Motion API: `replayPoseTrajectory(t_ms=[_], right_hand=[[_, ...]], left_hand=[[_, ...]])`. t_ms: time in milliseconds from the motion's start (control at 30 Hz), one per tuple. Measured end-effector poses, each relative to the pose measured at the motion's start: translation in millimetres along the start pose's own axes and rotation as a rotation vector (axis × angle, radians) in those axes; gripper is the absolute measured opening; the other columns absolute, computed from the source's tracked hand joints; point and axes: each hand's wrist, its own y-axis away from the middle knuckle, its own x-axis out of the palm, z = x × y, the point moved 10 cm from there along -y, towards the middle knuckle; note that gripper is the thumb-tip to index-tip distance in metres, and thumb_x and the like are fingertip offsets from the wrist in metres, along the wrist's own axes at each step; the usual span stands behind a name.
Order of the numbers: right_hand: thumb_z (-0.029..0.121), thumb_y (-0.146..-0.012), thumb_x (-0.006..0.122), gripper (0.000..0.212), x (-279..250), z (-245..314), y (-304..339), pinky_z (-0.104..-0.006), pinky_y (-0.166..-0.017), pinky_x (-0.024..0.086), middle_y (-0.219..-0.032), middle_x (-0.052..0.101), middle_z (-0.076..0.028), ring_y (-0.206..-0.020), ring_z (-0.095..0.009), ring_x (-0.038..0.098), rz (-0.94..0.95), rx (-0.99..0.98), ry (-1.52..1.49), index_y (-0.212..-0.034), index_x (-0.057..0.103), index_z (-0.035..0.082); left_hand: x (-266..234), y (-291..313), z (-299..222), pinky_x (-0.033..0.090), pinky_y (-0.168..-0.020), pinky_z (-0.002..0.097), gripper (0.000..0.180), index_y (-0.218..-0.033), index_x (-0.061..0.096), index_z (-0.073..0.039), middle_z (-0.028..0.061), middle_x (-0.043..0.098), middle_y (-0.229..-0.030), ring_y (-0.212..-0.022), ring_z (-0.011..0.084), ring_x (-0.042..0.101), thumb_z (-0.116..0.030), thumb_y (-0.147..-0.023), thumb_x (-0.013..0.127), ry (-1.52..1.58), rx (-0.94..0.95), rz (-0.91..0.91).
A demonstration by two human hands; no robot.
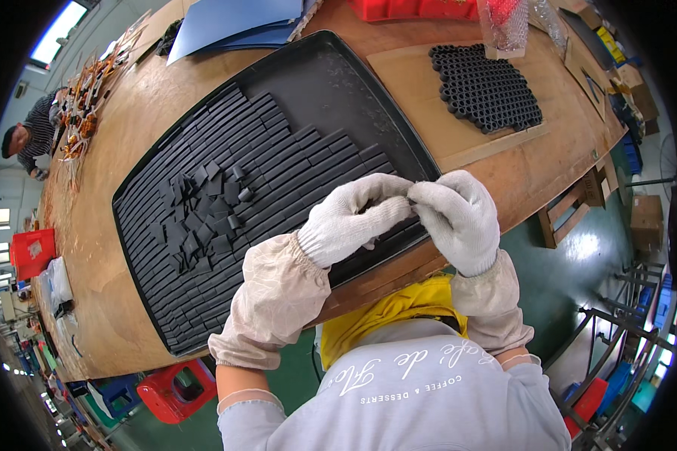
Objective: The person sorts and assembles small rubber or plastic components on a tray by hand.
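Both of my hands wear white knit gloves and meet fingertip to fingertip over the near right part of a large black tray (337,75). My left hand (350,216) is closed in a pinch, and my right hand (462,219) pinches against it. Whatever lies between the fingertips is too small to make out. Long rows of black rectangular pieces (241,124) fill much of the tray. On top of those rows, left of my hands, lies a loose heap of small flat and curled black pieces (207,203).
A cluster of black tubes (493,90) stands on cardboard (466,154) right of the tray. Blue sheets (229,26) and a red bin (414,9) lie along the far side. Bubble wrap (504,30) sits far right. Another person (34,135) is at the far left. A red stool (174,395) is below.
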Motion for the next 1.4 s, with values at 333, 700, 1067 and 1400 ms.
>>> replayPoseTrajectory(t_ms=[333, 700, 1067, 1400], right_hand=[[-0.003, -0.081, 0.070, 0.030, -2, -7, 0, -0.0325, -0.066, 0.049, -0.086, 0.059, -0.008, -0.076, -0.022, 0.059, -0.017, 0.108, -0.119, -0.109, 0.068, 0.007], [-0.007, -0.086, 0.060, 0.035, -1, -15, 4, -0.0281, -0.075, 0.050, -0.096, 0.061, -0.009, -0.083, -0.018, 0.061, -0.055, 0.261, -0.308, -0.120, 0.064, 0.003], [0.000, -0.080, 0.072, 0.027, 5, -2, 0, -0.0325, -0.065, 0.050, -0.086, 0.058, -0.008, -0.076, -0.024, 0.060, 0.006, 0.069, -0.042, -0.105, 0.071, 0.010], [-0.006, -0.084, 0.067, 0.029, -7, -7, -1, -0.0305, -0.074, 0.052, -0.095, 0.061, -0.010, -0.084, -0.021, 0.063, -0.052, 0.143, -0.185, -0.110, 0.068, 0.005]], left_hand=[[3, 0, -2, 0.042, -0.058, 0.0162, 0.036, -0.123, 0.062, -0.008, -0.0004, 0.069, -0.102, -0.079, 0.0028, 0.056, -0.027, -0.093, 0.068, 0.030, -0.002, 0.048], [-6, -3, 3, 0.047, -0.064, 0.0191, 0.036, -0.117, 0.062, -0.008, -0.0029, 0.065, -0.097, -0.077, 0.0030, 0.055, -0.031, -0.092, 0.070, 0.221, 0.004, 0.001], [-4, -1, 4, 0.046, -0.063, 0.0176, 0.033, -0.115, 0.063, -0.009, -0.0030, 0.067, -0.098, -0.076, 0.0022, 0.055, -0.029, -0.091, 0.071, -0.041, -0.049, -0.052], [-6, -1, 1, 0.047, -0.061, 0.0190, 0.030, -0.112, 0.063, -0.008, -0.0030, 0.065, -0.091, -0.072, 0.0026, 0.054, -0.029, -0.092, 0.070, 0.292, 0.051, 0.013]])
